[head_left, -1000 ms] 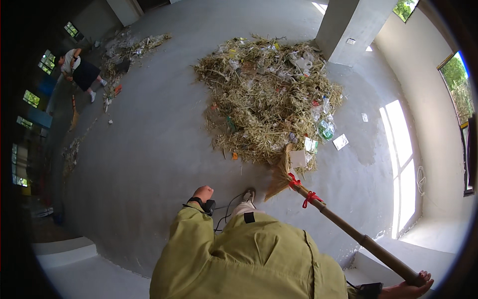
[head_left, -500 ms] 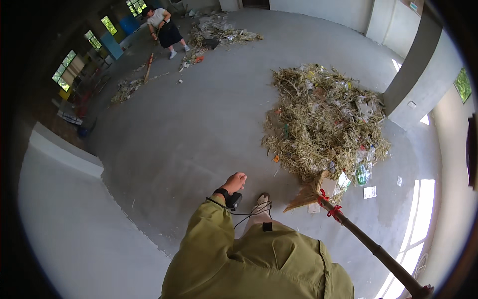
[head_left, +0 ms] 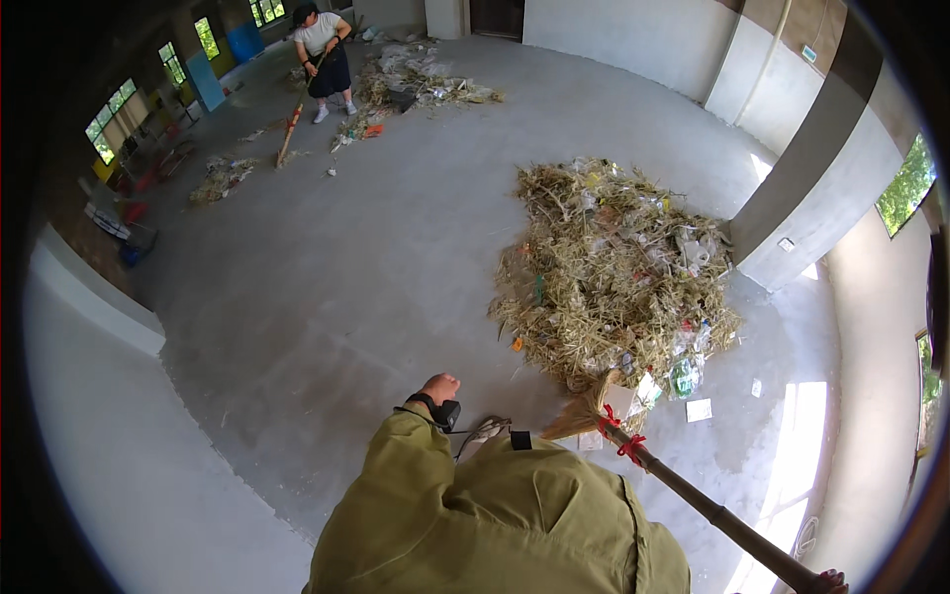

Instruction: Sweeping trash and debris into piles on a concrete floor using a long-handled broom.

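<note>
My left hand [head_left: 440, 387] hangs in front of my body, fingers curled in, holding nothing that I can see. A dark band and a small black device with a cord sit at that wrist. At the lower right edge my right hand [head_left: 829, 580] shows only by a few fingers, wrapped round the top of a broom's bamboo handle [head_left: 727, 523]. Red ties bind the handle to the straw broom head [head_left: 572, 420], which rests on the floor against the near edge of a large heap of straw and litter [head_left: 614, 282]. Plastic bottles and scraps are mixed into the heap.
A square pillar [head_left: 807, 198] stands right of the heap. Paper scraps [head_left: 699, 410] lie beside it. At the far left another person [head_left: 322, 59] holds a long broom [head_left: 291, 131] near more litter [head_left: 421, 84]. A low white wall [head_left: 129, 396] runs along my left.
My view has shifted, so the heap and broom appear further left and lower. My left hand has drawn in slightly. The other person stands more upright with the broom. My broom head stays at the heap.
</note>
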Motion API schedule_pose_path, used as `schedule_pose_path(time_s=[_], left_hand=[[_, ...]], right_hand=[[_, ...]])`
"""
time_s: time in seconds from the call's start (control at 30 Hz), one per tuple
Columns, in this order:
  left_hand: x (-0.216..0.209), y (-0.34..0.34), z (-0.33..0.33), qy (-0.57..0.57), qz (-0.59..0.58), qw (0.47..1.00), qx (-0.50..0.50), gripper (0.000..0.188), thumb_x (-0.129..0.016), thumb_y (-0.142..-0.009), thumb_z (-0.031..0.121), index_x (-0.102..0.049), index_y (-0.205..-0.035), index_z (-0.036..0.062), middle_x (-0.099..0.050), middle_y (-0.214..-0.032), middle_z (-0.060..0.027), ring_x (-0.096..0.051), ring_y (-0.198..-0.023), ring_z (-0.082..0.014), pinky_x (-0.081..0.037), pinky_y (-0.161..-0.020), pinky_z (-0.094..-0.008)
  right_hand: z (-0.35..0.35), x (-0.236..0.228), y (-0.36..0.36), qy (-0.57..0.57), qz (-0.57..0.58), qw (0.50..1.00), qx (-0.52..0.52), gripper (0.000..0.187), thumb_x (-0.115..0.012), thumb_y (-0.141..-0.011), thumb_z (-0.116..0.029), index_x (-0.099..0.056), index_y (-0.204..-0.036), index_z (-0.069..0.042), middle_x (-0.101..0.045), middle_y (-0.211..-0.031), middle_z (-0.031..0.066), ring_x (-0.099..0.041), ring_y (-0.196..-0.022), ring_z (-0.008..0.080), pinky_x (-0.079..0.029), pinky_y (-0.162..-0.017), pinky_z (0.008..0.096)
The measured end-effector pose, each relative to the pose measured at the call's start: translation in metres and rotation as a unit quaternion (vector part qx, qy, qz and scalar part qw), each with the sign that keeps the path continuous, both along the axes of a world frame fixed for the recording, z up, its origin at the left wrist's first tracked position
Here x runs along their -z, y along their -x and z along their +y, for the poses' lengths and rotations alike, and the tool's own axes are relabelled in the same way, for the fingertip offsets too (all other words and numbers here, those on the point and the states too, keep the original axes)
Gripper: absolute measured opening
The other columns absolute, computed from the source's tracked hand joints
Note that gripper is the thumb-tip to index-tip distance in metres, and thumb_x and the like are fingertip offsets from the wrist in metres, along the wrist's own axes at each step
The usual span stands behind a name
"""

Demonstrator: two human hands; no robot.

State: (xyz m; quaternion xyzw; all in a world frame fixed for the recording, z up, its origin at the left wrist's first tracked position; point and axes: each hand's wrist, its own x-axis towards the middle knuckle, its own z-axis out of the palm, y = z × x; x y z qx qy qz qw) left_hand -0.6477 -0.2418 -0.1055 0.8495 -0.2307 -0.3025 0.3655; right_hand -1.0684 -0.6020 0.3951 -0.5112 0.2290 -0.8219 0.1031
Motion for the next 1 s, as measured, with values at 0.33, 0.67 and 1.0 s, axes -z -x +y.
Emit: schedule_pose_path(time_s=[0.33, 0.67, 1.0], left_hand=[[-0.003, -0.027, -0.023, -0.088, 0.117, 0.986, -0.079, 0.034, -0.043, -0.081, 0.031, -0.059, -0.090, 0.0029, -0.060, -0.088, -0.0160, -0.055, -0.088, -0.0313, -0.042, -0.077, -0.0377], [0.002, 0.000, -0.045, -0.135, 0.045, 0.982, -0.121, 0.027, -0.045, -0.077, 0.026, -0.061, -0.080, 0.0046, -0.060, -0.085, -0.0153, -0.056, -0.082, -0.0321, -0.045, -0.073, -0.0391], [0.004, 0.046, -0.016, -0.199, -0.083, 0.963, 0.162, 0.024, -0.050, -0.066, 0.021, -0.063, -0.075, 0.0025, -0.060, -0.080, -0.0170, -0.058, -0.076, -0.0317, -0.046, -0.070, -0.0399]], right_hand=[[0.018, -0.016, -0.056, 0.013, 0.013, 0.999, 0.031, 0.029, -0.053, -0.081, -0.021, -0.044, -0.056, -0.010, -0.041, -0.049, -0.0004, -0.041, -0.040, 0.0093, -0.037, -0.038, 0.0222], [0.011, -0.009, -0.045, 0.025, 0.059, 0.998, 0.021, 0.031, -0.052, -0.082, -0.022, -0.043, -0.056, -0.009, -0.041, -0.049, 0.0004, -0.041, -0.040, 0.0098, -0.038, -0.038, 0.0220], [0.008, 0.000, -0.019, 0.028, 0.032, 0.999, -0.006, 0.019, -0.054, -0.081, -0.019, -0.046, -0.068, -0.007, -0.043, -0.053, 0.0018, -0.041, -0.042, 0.0120, -0.037, -0.039, 0.0237]])
